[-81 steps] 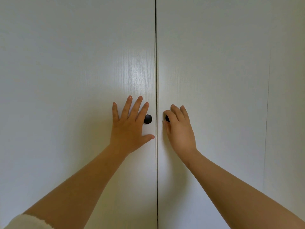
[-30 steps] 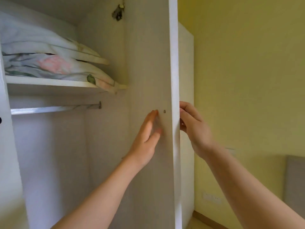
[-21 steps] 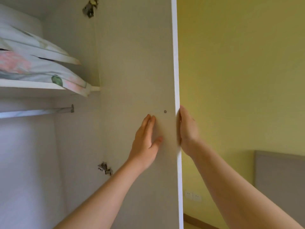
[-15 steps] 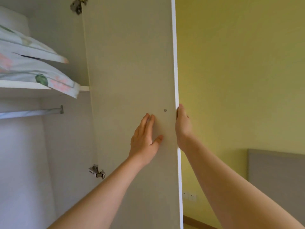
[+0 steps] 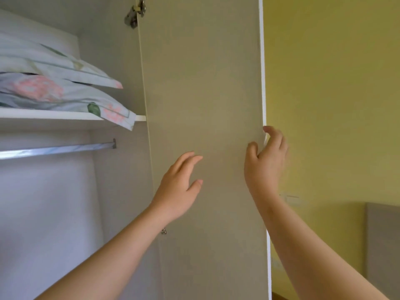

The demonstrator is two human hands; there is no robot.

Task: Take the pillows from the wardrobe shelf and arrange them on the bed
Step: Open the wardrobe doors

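The wardrobe (image 5: 54, 213) is open. Two pillows with flowers on them lie high up on the shelf (image 5: 43, 119), on the left. The top pillow (image 5: 54, 61) is pale with green lines. It lies flat on the bottom pillow (image 5: 65, 96), which has pink flowers and a green leaf. One corner of the bottom pillow hangs a little over the front of the shelf. No hand is near the pillows.

Under the shelf runs a shiny metal rail (image 5: 56, 149).

The open door (image 5: 205, 83) stands in the middle, with its inside facing us. A metal hinge (image 5: 135, 14) sits at its top corner.

The left hand (image 5: 179, 187) is wide open, with its fingers straight and a bit spread. It holds nothing. It is right by the inside of the door, but I cannot tell if it touches.

The right hand (image 5: 265, 167) is at the white edge of the door. Its thumb is on the inside and its fingers are on the far side. The fingers are loosely bent with a gap between them, not closed tight. I cannot tell if they touch the edge.

To the right is a yellow wall (image 5: 335, 83). Low in the right corner is a grey panel (image 5: 383, 245).
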